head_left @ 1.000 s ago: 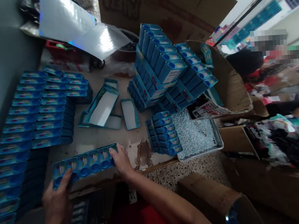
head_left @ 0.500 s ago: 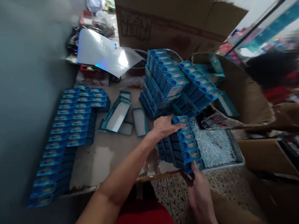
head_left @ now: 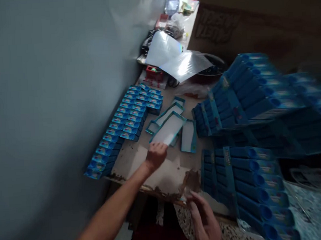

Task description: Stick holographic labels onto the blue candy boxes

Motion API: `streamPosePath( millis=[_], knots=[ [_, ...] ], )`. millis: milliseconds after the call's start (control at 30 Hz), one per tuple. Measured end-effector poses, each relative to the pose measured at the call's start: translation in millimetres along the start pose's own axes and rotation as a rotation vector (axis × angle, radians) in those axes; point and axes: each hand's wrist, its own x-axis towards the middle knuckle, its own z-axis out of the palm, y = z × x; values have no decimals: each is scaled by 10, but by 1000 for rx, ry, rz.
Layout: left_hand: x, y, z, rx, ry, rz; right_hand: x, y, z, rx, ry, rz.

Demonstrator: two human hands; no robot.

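My left hand [head_left: 156,155] is closed on the near end of a shallow cardboard tray [head_left: 169,129] with a white inside and teal edges. The tray overlaps other trays of the same kind; one tray [head_left: 188,135] lies just to its right. At the table's front edge my right hand [head_left: 204,220] is open, its fingers loosely bent and nothing seen in them. To its right lies a row of blue boxes [head_left: 245,180] with round marks on their ends, a band of tray card around them.
Rows of small blue boxes [head_left: 127,116] stand along the grey wall [head_left: 52,86]. More blue boxes [head_left: 245,89] are stacked at right, blurred. Shiny plastic sheets [head_left: 185,64] lie at the back by a large cardboard box [head_left: 266,30]. A tray of pale shreds [head_left: 307,205] sits lower right.
My view has swung left. Both hands have let go of the row of blue boxes. My left hand has moved to a cardboard tray and taken hold; my right hand has drawn back left.
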Motion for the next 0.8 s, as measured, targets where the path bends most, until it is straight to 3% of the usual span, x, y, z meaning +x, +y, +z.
streamPosePath(
  millis=[100,200,300,367,433,567,667,800],
  knots=[
    [-978,214,263,-34,39,-37,629,-405,883,-205,-233,-560],
    [-1739,348,544,-31,73,-244,1271,-592,1910,-478,-441,-925],
    [-1892,352,707,-54,53,-392,1655,-460,2811,-862,-501,-1079],
    [-1784,319,726,-95,54,-423,1740,-265,3177,-1030,-546,-1133],
    [-1700,266,698,-134,88,-399,1725,-72,3327,-1113,-562,-1168],
    [-1855,44,621,-105,220,-487,1590,105,3276,-1164,-520,-1171],
    [-2000,-169,626,-85,281,-625,1540,27,3258,-1171,-517,-1111],
    [-1877,-277,735,-193,272,-690,1556,-165,3406,-1171,-463,-967]
  ],
)
